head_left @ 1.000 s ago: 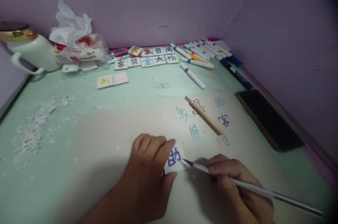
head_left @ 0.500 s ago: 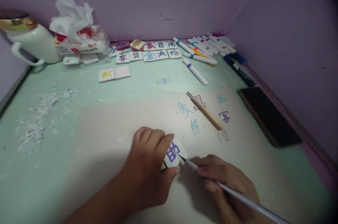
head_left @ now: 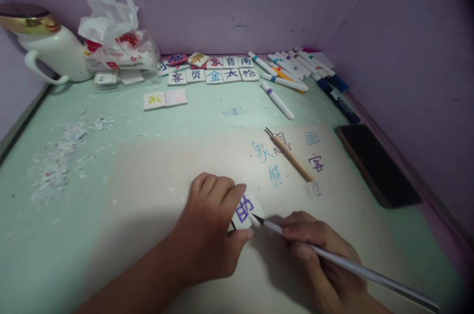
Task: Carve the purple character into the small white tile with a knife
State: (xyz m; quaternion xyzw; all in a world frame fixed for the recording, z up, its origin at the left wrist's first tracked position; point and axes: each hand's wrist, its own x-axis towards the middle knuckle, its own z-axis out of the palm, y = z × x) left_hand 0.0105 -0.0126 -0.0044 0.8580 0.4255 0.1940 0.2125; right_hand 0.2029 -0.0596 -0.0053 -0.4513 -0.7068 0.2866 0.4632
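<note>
A small white square tile point(head_left: 256, 208) with a purple character lies on the beige board point(head_left: 155, 166). My left hand point(head_left: 213, 225) grips it, thumb on the near edge and fingers over the far side, covering its left part. In my right hand point(head_left: 322, 250) is a slim silver craft knife point(head_left: 351, 265), held like a pen. The knife's dark pointed blade meets the tile's face, right beside the purple strokes. Beyond the hands lies a wooden-handled carving tool point(head_left: 294, 160) with a thin metal forked tip.
White shavings point(head_left: 61, 156) are scattered at the left. Finished-looking character tiles point(head_left: 215, 76) sit in rows at the back, with two paler tiles point(head_left: 165, 99) before them. Markers point(head_left: 277, 100), a phone point(head_left: 377, 163), a tissue pack point(head_left: 120, 55) and a white jug point(head_left: 62, 55) surround the board.
The view has shifted slightly. The knife lies at a slightly lower slant, its tip still at the purple strokes. My left hand keeps its grip on the tile.
</note>
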